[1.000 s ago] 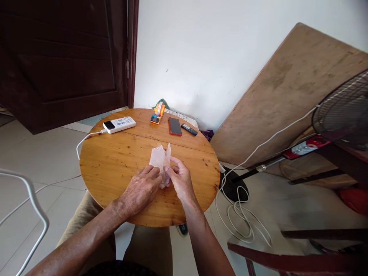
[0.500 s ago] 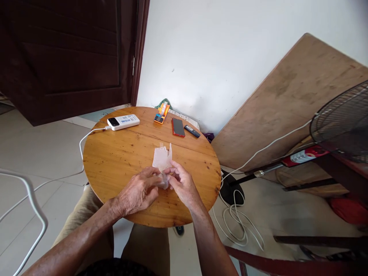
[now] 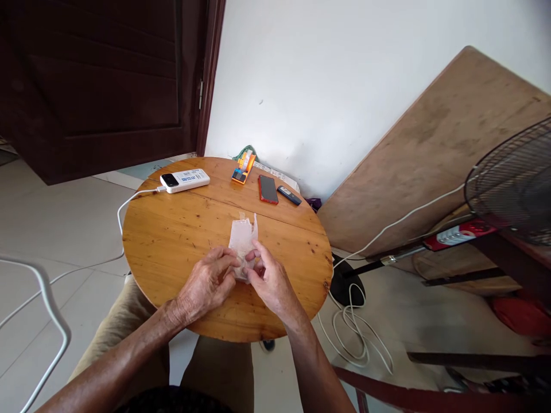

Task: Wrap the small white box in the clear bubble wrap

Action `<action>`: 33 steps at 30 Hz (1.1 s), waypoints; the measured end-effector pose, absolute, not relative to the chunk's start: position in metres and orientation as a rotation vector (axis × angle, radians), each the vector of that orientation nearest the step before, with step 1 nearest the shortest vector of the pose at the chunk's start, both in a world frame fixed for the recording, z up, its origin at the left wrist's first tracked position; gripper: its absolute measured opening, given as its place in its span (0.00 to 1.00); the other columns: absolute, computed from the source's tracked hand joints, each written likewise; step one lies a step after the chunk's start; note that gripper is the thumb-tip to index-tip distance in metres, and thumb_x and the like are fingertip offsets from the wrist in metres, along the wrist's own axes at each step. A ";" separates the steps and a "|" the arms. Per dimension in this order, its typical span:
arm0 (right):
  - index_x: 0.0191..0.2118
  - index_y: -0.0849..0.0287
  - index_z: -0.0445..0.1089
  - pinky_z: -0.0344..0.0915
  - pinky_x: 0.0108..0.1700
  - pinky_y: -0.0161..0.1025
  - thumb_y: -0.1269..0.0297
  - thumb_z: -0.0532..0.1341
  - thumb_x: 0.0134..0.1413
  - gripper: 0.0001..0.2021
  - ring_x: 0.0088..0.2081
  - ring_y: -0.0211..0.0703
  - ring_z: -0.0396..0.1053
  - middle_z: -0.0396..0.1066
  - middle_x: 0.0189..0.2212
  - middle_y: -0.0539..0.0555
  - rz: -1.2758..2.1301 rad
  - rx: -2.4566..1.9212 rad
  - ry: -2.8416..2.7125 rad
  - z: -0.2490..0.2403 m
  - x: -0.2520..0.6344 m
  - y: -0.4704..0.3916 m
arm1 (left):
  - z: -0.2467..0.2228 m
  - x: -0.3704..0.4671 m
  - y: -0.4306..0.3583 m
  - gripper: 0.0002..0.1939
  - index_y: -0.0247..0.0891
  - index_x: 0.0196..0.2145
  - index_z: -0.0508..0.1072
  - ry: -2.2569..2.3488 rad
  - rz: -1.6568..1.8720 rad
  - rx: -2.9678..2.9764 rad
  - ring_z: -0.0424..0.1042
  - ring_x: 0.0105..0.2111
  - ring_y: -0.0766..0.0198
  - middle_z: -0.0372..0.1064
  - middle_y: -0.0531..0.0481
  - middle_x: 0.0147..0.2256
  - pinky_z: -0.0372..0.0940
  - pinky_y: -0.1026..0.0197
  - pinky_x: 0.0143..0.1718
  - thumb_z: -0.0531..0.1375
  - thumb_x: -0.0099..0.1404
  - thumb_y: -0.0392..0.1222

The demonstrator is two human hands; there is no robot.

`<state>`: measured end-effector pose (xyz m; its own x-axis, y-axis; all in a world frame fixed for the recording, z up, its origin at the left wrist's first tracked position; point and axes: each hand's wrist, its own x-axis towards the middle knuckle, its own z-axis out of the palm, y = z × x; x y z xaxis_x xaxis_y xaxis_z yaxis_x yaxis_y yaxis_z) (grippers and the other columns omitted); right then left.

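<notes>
A small crumpled clear plastic bag (image 3: 242,238) stands up from the round wooden table (image 3: 172,229), near its middle. My left hand (image 3: 206,284) and my right hand (image 3: 269,280) meet at the bag's lower end, and the fingertips of both pinch it there. What the bag holds cannot be made out. Both wrists rest over the table's near edge.
At the table's far side lie a white power bank (image 3: 185,180) with a white cable, an orange tape dispenser (image 3: 243,167), a red-cased phone (image 3: 268,189) and a small dark device (image 3: 288,195). A wooden board (image 3: 434,149) leans on the wall; a fan (image 3: 512,183) and coiled cable (image 3: 357,338) are to the right.
My fingers have worked closer together on the bag's lower end, and my right hand has closed in over it. The view has shifted slightly.
</notes>
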<state>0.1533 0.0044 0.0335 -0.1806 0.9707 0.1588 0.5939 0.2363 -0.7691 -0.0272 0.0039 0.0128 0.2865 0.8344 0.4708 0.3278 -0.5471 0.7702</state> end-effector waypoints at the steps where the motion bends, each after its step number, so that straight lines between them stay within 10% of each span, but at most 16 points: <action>1: 0.62 0.55 0.58 0.66 0.36 0.37 0.73 0.59 0.52 0.30 0.26 0.33 0.63 0.70 0.42 0.52 0.723 -1.436 -1.886 0.034 0.153 0.004 | 0.014 -0.024 0.006 0.10 0.38 0.37 0.74 1.091 1.241 1.969 0.72 0.39 0.63 0.70 0.48 0.38 0.67 0.62 0.40 0.54 0.62 0.31; 10: 0.65 0.55 0.53 0.68 0.36 0.38 0.74 0.55 0.53 0.33 0.30 0.36 0.67 0.71 0.46 0.55 0.765 -1.342 -1.932 0.032 0.160 0.002 | 0.019 -0.001 0.025 0.07 0.39 0.26 0.71 1.425 0.994 1.931 0.67 0.30 0.65 0.67 0.53 0.29 0.58 0.63 0.32 0.61 0.62 0.39; 33: 0.38 0.56 0.70 0.51 0.32 0.37 0.78 0.54 0.59 0.11 0.31 0.41 0.70 0.76 0.32 0.53 0.065 -1.558 -2.658 0.077 0.174 0.061 | 0.006 0.003 0.028 0.13 0.36 0.42 0.75 1.396 1.075 2.208 0.69 0.46 0.50 0.70 0.41 0.46 0.67 0.46 0.50 0.59 0.59 0.38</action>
